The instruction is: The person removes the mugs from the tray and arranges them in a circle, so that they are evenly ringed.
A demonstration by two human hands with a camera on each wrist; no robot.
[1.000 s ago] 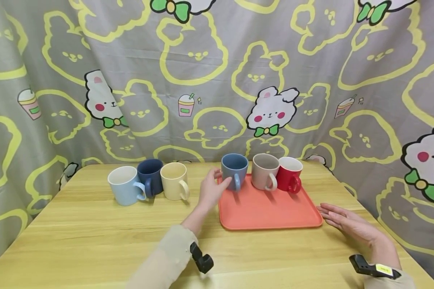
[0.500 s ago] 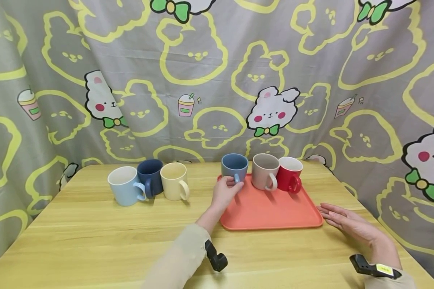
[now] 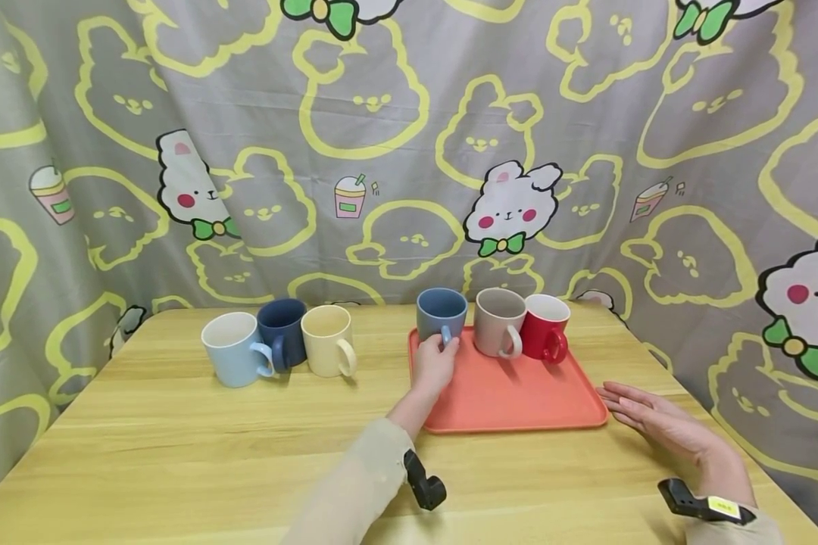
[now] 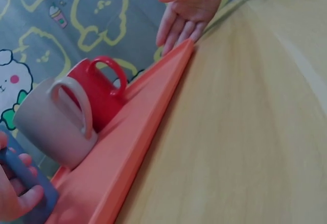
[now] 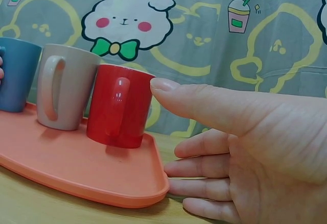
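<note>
My left hand [image 3: 434, 365] grips the handle of a blue mug [image 3: 431, 322] that stands on the back left of an orange-red tray [image 3: 518, 401]. In the left wrist view its fingers curl round that handle [image 4: 18, 168]. To the mug's right on the tray are a beige-grey mug [image 3: 494, 333] and a red mug [image 3: 540, 337] with a white inside, both upright. With straight fingers, my right hand [image 3: 664, 424] lies at the tray's right front corner; the right wrist view has its fingertips right at the rim.
Left of the tray, a light blue mug [image 3: 230, 359], a navy mug [image 3: 295, 333] and a cream mug [image 3: 325, 352] stand close together on the wooden table [image 3: 177, 469]. A patterned curtain [image 3: 395, 166] hangs behind the table.
From beside the blue mug's left side, my left hand has moved right and come round to the front, and its fingers have closed on the handle. My right hand has stayed put.
</note>
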